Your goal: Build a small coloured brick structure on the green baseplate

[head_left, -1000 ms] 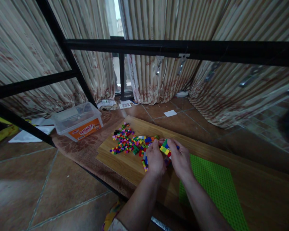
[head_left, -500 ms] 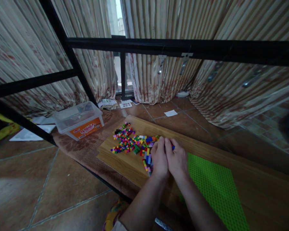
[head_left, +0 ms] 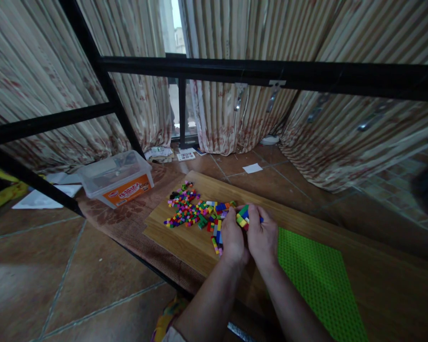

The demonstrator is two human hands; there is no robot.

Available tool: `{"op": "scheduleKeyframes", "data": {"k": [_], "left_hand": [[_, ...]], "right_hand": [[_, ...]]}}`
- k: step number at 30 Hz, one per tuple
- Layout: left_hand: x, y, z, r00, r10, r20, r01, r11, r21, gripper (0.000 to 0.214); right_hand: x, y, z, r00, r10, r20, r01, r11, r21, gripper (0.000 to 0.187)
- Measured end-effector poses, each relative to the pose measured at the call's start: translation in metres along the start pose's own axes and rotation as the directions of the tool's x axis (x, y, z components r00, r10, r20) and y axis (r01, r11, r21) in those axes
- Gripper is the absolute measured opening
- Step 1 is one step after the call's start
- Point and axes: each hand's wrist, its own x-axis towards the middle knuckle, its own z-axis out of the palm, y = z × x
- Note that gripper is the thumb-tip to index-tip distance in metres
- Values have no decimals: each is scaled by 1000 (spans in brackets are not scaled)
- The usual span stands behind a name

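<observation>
both forearms reach in over the wooden board's (head_left: pixel 174 244) near edge, wrists close, the left hand (head_left: pixel 233 240) and right hand (head_left: pixel 264 233) side by side with thumbs uppermost. their fingers curl around a multicoloured brick cluster (head_left: pixel 242 218), gripping it between them above the board, nearer its far edge at the fingertips. loose bricks (head_left: pixel 187 209) spread toward the board's left edge; a green baseplate (head_left: pixel 316 280) lies just right of the right hand.
</observation>
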Motion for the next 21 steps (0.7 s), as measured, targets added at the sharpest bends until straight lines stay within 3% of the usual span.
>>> {"op": "scheduleKeyframes", "data": {"k": [3, 6, 10, 14, 17, 21], "left_hand": [[2, -1, 0, 995, -61, 80, 72, 986, -151, 22], [2, 1, -1, 991, -58, 119, 74, 988, -136, 22], [3, -1, -2, 990, -77, 120, 72, 996, 45, 34], [11, -8, -8, 994, 20, 106, -54, 945, 323, 41], [13, -8, -10, 987, 122, 102, -154, 893, 423, 39], [9, -4, -9, 971, 230, 60, -234, 892, 387, 29]], "right_hand": [[11, 10, -5, 989, 139, 54, -146, 979, 141, 46], [21, 20, -11, 978, 184, 102, -206, 938, 279, 44], [28, 23, -20, 975, 124, 182, -161, 966, 203, 44], [29, 17, -21, 952, 60, 300, -96, 990, 107, 46], [25, 12, -16, 962, 84, 261, -111, 990, 88, 48], [15, 3, -7, 981, 128, 147, -129, 992, -4, 46]]}}
